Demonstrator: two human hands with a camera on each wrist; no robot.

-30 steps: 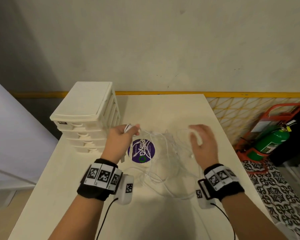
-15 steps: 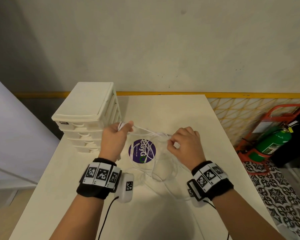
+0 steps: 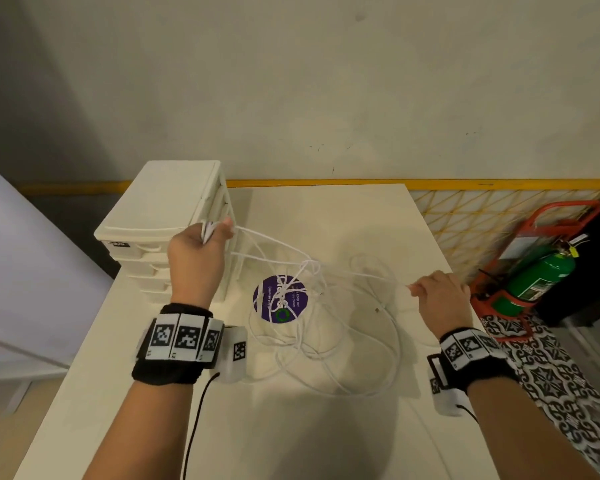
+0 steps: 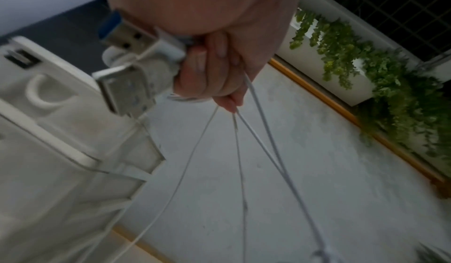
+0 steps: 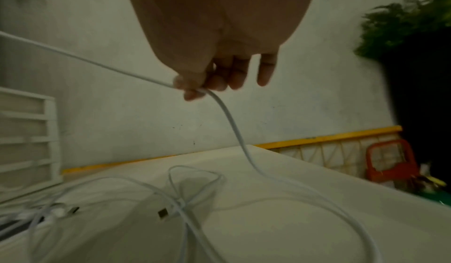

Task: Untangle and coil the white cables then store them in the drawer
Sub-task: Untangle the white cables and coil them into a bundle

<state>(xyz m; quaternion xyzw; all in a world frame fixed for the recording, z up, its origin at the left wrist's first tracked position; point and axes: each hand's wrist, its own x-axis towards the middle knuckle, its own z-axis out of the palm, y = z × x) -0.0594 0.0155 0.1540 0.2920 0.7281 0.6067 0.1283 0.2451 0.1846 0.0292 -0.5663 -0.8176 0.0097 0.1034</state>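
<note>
A tangle of white cables (image 3: 329, 327) lies in loose loops on the cream table (image 3: 309, 427), knotted above a purple sticker. My left hand (image 3: 201, 258) is raised beside the drawer unit and grips a bunch of cable ends; in the left wrist view USB plugs (image 4: 127, 86) stick out of its fist and several strands (image 4: 240, 151) run down from it. My right hand (image 3: 437, 296) is at the right and pinches one strand (image 5: 156, 81) between thumb and forefinger, pulled taut toward the knot. A loose USB plug (image 5: 163, 213) lies on the table.
A white plastic drawer unit (image 3: 163, 233) with all drawers closed stands at the table's back left. A round purple sticker (image 3: 279, 303) is on the tabletop. A green fire extinguisher (image 3: 537, 275) on a red stand is on the floor to the right. A wall is behind.
My hands have moved apart: the left rose toward the drawer unit with its cable ends, and the right pulled a strand out to the right, stretching the tangle.
</note>
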